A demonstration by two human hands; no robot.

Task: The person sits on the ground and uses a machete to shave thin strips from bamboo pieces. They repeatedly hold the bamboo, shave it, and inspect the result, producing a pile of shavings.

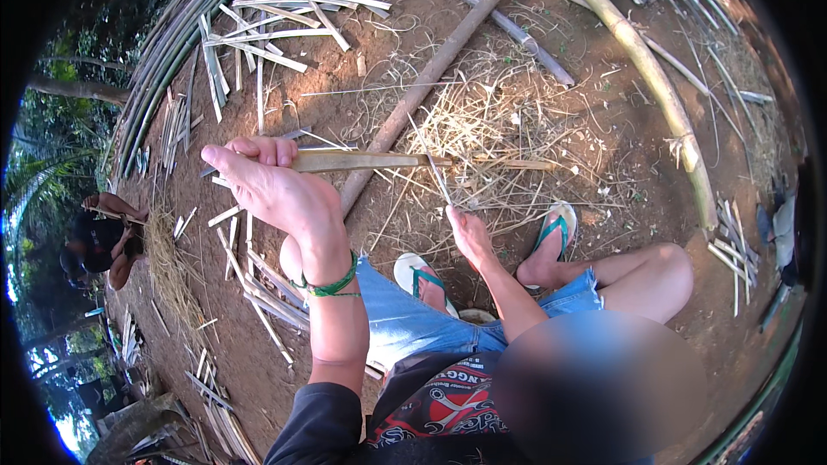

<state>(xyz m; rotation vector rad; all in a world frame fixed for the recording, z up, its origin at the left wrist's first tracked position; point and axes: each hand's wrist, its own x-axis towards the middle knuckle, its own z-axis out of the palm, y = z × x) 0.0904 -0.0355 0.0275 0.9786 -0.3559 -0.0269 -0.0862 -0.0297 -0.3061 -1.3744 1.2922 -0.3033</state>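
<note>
My left hand (280, 194) is raised at the left, its fingers closed around one end of a split bamboo strip (362, 160). The strip runs level to the right, over the dirt and a brown pole. My right hand (471, 237) grips a knife (439, 179), with the handle hidden in my fist. The thin blade points up and to the left and crosses the bamboo strip near its right part. From this view I cannot tell how deep the edge sits in the strip. Beneath the blade lies a pile of pale shavings (495, 120).
A brown pole (422, 86) lies slantwise on the dirt. A thick yellowish pole (642, 43) curves along the right. Split bamboo strips (293, 9) are scattered at the far left. My sandalled feet (426, 284) are close below the knife. Another person (99, 241) squats at the left edge.
</note>
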